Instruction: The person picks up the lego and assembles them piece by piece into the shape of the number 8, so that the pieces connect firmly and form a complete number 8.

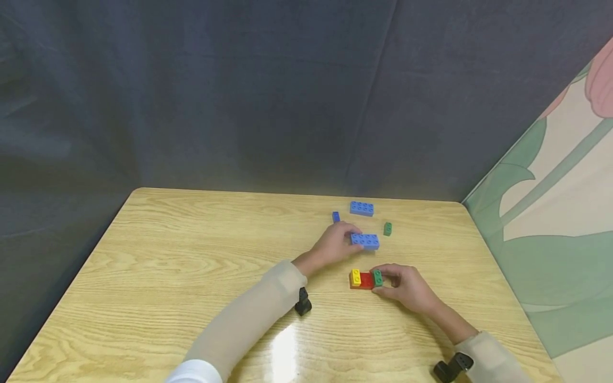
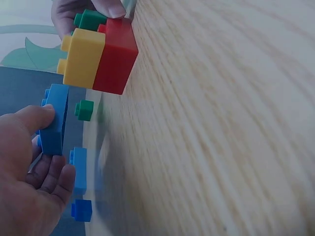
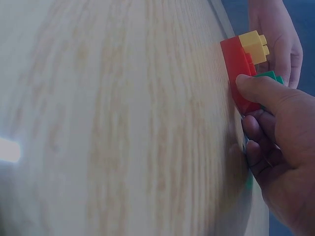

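Note:
My left hand (image 1: 333, 243) pinches a light blue building brick (image 1: 366, 241) at its left end, thumb and fingers on opposite sides; the left wrist view shows the brick (image 2: 57, 123) raised from the wood. Nearer the front, my right hand (image 1: 408, 288) grips the right end of a red brick (image 1: 366, 280). A small yellow brick (image 1: 356, 277) sits on the red brick's left end and a small green brick (image 1: 378, 277) on its right end, with bare red studs between them. In the right wrist view the thumb (image 3: 253, 86) presses the red brick's side.
Behind the left hand lie a second light blue brick (image 1: 361, 208) and a small dark blue brick (image 1: 336, 217). A loose green brick (image 1: 387, 229) is to the right of the held blue one. The wooden table (image 1: 191, 255) meets a dark curtain (image 1: 268, 106) and a floral wall (image 1: 565, 223).

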Demonstrator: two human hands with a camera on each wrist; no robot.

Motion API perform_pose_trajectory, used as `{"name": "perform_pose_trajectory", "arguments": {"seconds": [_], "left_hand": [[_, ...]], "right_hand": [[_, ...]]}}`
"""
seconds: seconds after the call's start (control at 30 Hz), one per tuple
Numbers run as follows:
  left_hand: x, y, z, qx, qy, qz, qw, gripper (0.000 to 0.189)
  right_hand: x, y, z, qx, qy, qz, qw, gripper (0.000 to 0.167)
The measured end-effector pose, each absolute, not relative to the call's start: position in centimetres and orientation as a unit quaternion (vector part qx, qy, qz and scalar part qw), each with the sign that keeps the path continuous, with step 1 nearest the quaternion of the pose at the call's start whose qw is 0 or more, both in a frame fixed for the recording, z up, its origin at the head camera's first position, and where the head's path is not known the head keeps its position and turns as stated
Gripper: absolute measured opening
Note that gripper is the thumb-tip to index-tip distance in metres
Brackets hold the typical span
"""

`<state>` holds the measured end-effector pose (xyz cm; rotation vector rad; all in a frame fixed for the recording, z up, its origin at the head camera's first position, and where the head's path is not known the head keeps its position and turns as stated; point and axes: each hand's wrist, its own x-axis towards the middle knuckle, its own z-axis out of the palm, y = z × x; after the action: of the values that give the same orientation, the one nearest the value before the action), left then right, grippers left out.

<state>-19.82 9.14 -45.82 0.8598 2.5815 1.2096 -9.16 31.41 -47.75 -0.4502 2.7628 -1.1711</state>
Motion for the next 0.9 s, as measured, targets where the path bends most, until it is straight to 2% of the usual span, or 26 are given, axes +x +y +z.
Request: {"name": "perform_pose_trajectory", "arguments": {"seconds": [0.63, 0.8, 0.9], "left_hand": [[-17.4, 8.0, -44.1, 0.338, 0.826, 0.441, 0.098, 0.035], [-16.6, 7.7, -44.0, 0.344, 0.826, 0.436, 0.099, 0.034], [-16.1, 7.6, -43.9, 0.342, 0.823, 0.441, 0.104, 0.034]], "right_hand": [[-9.1, 31.4, -47.9, -0.180, 0.907, -0.380, 0.017, 0.035], [-9.1, 31.5, -47.9, -0.178, 0.906, -0.382, 0.026, 0.034], [-9.1, 31.5, -47.8, -0.174, 0.905, -0.387, 0.038, 0.038]]}}
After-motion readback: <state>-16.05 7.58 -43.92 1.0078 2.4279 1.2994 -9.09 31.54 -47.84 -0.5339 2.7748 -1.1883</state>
